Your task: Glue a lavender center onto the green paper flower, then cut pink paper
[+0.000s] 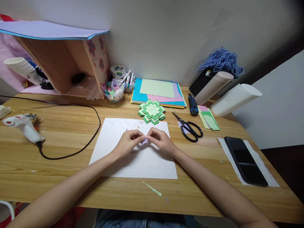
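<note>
Over a white sheet of paper [114, 164], my left hand [128, 141] and my right hand [161, 141] meet, fingertips pinched together. Between them is a small piece of light purple paper [143, 142], gripped from both sides and partly hidden by the fingers. Just beyond my hands lies a layered green paper flower [152, 111], its petals in dark and pale green. Black-handled scissors [190, 127] rest to the right of my right hand, partly over a purple paper scrap [182, 127].
A glue gun [25, 128] with a black cord lies at left. Behind are a cardboard box [78, 63], a cup of paper scraps [114, 92] and stacked coloured paper [158, 89]. At right are a utility knife [193, 105], cut paper strips [210, 118] and a phone [245, 161].
</note>
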{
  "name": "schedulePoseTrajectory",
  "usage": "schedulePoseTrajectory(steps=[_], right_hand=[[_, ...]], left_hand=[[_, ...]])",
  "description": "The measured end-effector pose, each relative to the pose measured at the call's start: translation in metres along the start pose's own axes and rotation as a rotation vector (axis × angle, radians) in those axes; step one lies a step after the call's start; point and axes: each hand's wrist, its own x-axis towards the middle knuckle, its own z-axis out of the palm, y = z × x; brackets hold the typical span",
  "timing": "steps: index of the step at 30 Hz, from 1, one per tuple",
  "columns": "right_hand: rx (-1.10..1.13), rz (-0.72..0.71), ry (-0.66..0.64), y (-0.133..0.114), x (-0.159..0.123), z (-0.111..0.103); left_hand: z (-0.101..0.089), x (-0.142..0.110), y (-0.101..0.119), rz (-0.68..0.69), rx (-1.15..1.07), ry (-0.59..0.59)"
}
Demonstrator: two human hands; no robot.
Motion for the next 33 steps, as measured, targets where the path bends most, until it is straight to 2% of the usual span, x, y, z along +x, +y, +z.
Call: schedulePoseTrajectory(steps=[9, 16, 22, 29, 33], right_hand=[[-0.032, 0.005, 0.023, -0.0005, 0.0001, 0.0006], [-0.044, -0.002, 0.004, 0.0007, 0.0, 0.001], [0.006, 0.007, 0.04, 0.0035, 0.0011, 0.0016], [0.113, 0.036, 0.118, 0.0059, 0.0035, 0.0007], [0.11, 0.029, 0.092, 0.0057, 0.0032, 0.001]], left_hand=[[0.0015, -0.0001, -0.0046, 0.032, 0.145, 0.091], [0.0038, -0.0027, -0.0041, 0.084, 0.236, 0.077], [0.0017, 0.0007, -0.0045, 0.031, 0.11, 0.075], [-0.0034, 0.0056, -0.0006, -0.092, -0.164, 0.007], [-0.002, 0.0038, 0.0004, -0.097, -0.133, 0.031]])
